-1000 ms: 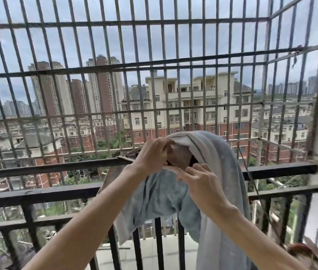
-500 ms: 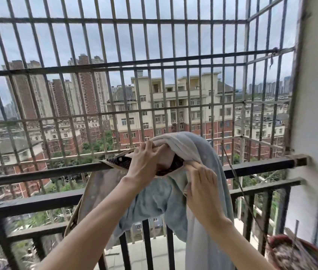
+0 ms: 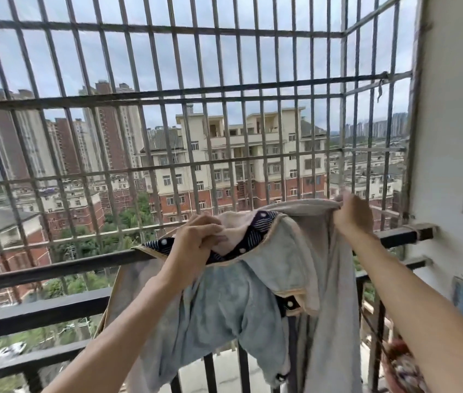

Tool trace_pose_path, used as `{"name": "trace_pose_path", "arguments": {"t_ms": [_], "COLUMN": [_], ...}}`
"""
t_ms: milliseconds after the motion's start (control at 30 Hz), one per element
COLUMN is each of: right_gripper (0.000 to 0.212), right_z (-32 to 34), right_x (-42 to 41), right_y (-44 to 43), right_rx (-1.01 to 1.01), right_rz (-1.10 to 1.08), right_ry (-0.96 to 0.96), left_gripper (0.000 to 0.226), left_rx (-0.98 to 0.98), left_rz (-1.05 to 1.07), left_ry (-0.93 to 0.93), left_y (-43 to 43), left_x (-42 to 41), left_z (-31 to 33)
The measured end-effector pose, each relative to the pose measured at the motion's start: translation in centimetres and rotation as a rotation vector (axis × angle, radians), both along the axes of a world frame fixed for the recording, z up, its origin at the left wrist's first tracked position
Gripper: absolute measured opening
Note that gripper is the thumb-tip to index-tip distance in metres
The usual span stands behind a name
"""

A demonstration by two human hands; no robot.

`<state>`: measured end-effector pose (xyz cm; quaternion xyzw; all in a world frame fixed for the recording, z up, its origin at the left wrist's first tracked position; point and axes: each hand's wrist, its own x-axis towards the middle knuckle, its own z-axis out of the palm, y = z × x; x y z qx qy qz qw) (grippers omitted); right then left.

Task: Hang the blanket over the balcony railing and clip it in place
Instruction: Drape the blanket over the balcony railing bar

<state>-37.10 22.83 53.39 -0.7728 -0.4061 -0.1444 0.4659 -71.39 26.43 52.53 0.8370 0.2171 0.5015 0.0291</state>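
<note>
A pale blue-grey blanket (image 3: 233, 304) with a navy, white-dotted trim hangs bunched over the black balcony railing (image 3: 54, 269). My left hand (image 3: 196, 239) grips a fold of the blanket near the trim, just above the top rail. My right hand (image 3: 352, 214) grips the blanket's upper edge and holds it stretched out to the right, above the rail. The cloth sags between both hands and drapes down in front of the railing bars. No clip shows in view.
A tall metal security grille (image 3: 224, 97) rises behind the railing. A white wall (image 3: 446, 137) with a window frame stands at the right. A patterned object (image 3: 403, 364) lies low at the right, near the floor.
My right hand has moved from beside my left hand out to the right and up, pulling the blanket's edge wider. My left hand keeps its hold on the trim fold.
</note>
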Motion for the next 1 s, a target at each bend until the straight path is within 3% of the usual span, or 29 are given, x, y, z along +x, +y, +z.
{"name": "trace_pose_path", "arguments": {"t_ms": [67,133,233,300,367,400,500,633,733,800,900,1000], "right_gripper": [0.023,0.006,0.018,0.010,0.058,0.072,0.092,0.120,0.114,0.100,0.072,0.070], "right_z": [-1.2,-2.9,-4.2,-4.5,-4.1,-3.7,-2.3,-0.9,0.7,1.4,1.0,-0.2], "right_x": [-0.4,-1.8,-4.3,-4.7,-4.3,-4.3,-4.6,-4.9,-5.4,-6.0,-6.5,-6.3], "right_y": [0.3,0.2,-0.8,-1.0,-1.2,-1.5,-2.3,-2.4,-1.6,-0.9,-0.2,0.2], "right_rx": [-0.210,-0.330,-0.207,-0.130,-0.137,-0.151,-0.231,-0.351,-0.440,-0.508,-0.497,-0.369], "right_rz": [0.095,0.341,0.651,0.815,0.956,0.951,0.932,0.952,1.002,1.026,0.872,0.783], "right_ry": [-0.010,0.000,0.175,0.346,0.412,0.350,0.165,0.126,0.193,0.243,0.055,0.015], "left_gripper": [0.010,0.009,0.012,0.021,0.024,0.023,0.016,0.030,0.019,0.016,0.017,0.029], "left_rx": [0.000,0.007,-0.080,-0.285,-0.417,-0.445,-0.504,-0.626,-0.670,-0.690,-0.658,-0.591], "left_rz": [-0.039,-0.059,-0.116,-0.237,-0.310,-0.321,-0.356,-0.454,-0.432,-0.393,-0.319,-0.297], "left_ry": [-0.020,-0.029,-0.051,-0.093,-0.082,-0.060,-0.027,-0.059,-0.025,-0.041,-0.075,-0.130], "left_y": [0.6,0.9,0.7,0.4,0.4,0.2,-0.2,-0.3,-0.5,-0.7,-0.9,-1.2], "left_x": [-0.2,0.0,-0.2,-0.9,-1.4,-1.5,-1.0,-1.3,-1.3,-1.3,-1.6,-2.5], "left_z": [-0.3,-0.5,-0.4,-0.1,0.2,0.3,0.6,1.3,2.0,2.2,2.1,1.6]}}
